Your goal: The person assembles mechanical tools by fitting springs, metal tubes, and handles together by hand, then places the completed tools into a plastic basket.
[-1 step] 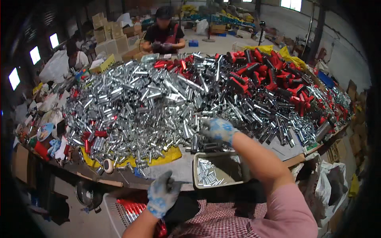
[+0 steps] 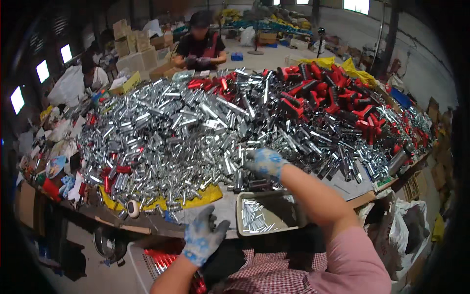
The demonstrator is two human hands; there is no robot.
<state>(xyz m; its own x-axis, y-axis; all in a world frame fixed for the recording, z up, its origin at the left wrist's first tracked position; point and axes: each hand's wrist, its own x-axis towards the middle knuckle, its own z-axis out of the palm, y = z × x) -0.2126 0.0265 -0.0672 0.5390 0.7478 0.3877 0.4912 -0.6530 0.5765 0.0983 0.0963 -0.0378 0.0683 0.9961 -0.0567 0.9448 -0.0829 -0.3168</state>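
2 hands at work, approx. early stage by my est.: a modest lot of short bright rods (image 2: 252,216) lies loose in the bin (image 2: 278,210) at the near edge of the surface (image 2: 350,186), mostly toward its L side, w/ bare bottom beside them, while a huge heap of mixed metal pcs (image 2: 171,139) remains, incl. red/black handles (image 2: 325,90) at far R. R hand (image 2: 268,163) is at the heap's near side, just beyond the bin; its grip can't be read, as the fingertips blend into dark metal, so can't tell if it has a pc. L hand (image 2: 200,239) is up near the white crate (image 2: 137,267), grip fairly wide, fingers part-curled, nothing visible in it. Red pcs (image 2: 160,259) sit in that crate, qty unclear b/c L forearm and clothing block part of it. R arm hides the bin's R end. Heap depth n/a, small pcs in its middle blur together, outer edges fade to black, & what the co-worker (image 2: 199,41) opposite handles is too small to ID.
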